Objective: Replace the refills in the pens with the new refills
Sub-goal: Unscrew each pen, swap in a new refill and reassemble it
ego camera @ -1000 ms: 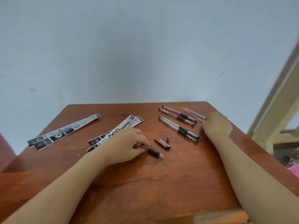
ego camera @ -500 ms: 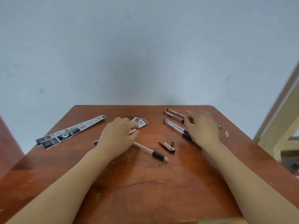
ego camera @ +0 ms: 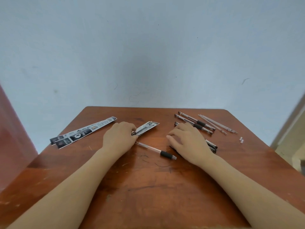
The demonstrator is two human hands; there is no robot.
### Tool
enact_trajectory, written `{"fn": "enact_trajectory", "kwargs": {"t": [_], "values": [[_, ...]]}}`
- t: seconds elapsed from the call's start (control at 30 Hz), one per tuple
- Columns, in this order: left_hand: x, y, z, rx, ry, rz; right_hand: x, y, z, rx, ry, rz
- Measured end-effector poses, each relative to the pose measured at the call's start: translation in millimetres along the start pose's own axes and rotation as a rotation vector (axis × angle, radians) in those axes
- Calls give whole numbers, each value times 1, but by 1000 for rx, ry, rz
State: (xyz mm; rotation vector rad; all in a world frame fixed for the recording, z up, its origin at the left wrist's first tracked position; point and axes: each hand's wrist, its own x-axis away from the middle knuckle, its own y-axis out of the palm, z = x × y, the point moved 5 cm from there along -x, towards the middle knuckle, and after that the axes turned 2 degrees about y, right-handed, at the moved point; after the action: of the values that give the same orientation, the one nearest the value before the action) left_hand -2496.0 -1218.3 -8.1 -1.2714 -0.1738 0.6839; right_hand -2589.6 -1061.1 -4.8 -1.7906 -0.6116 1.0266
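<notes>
Pinching refill packet (ego camera: pixel 146 127) end with left hand (ego camera: pixel 120 138), right hand (ego camera: pixel 189 141) palm-down, fingers (ego camera: pixel 173 139) loosely spread, over pens (ego camera: pixel 212 145)

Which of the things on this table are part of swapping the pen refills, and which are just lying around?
In the job: refill packet gripped by the left hand; opened pen barrel; pens; loose refills.
Lying about: two packets at far left, untouched; tiny white bits near the right edge.
</notes>
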Motion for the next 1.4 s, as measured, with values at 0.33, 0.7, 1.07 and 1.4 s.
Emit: {"fn": "enact_trajectory", "kwargs": {"t": [0.33,0.7,1.07,1.4], "values": [[9,-18,24,281,280,217,2,-13,-1,-86,26,236],[23,-21,45,316,509,177,4,-26,4,-287,89,357],[26,-18,47,258,554,154,6,-30,-3,-313,77,339],[24,-20,43,195,541,196,7,-29,4,-473,148,386]]}}
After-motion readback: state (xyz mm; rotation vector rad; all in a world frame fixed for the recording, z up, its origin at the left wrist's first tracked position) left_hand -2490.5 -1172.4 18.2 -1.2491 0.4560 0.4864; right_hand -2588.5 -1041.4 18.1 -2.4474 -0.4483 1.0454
